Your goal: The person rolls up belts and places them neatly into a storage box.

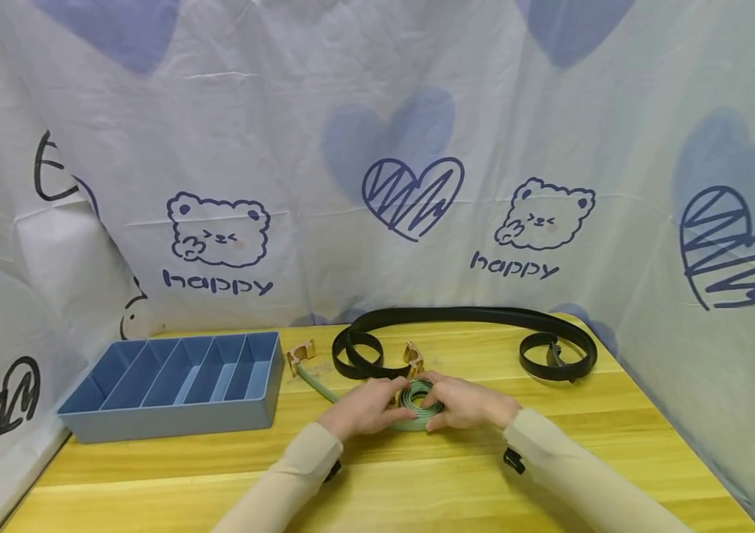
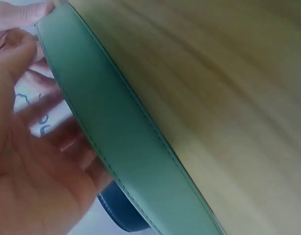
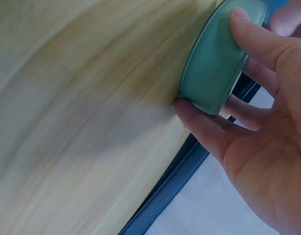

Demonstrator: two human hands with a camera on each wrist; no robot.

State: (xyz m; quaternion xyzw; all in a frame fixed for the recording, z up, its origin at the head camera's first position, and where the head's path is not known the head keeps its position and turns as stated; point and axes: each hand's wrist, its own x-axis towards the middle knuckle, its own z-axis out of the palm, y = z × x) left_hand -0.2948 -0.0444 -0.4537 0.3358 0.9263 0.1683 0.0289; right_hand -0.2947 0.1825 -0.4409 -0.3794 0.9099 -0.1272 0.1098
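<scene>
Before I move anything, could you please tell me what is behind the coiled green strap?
Behind the coil: a gold metal clasp and a long black belt. Whatever lies low behind the coil and fingers is hidden.

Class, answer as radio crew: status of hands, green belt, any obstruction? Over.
Left hand, right hand: both on green belt. Belt partly coiled between them, one end trailing leftward. Black belt just beyond, apparently not blocking.

Yellow wood-grain table [image 1: 417, 488]: blue divided tray [image 1: 171, 423], black looped belt [image 1: 451, 315], coiled green belt [image 2: 109, 112] seemingly resting too.
</scene>
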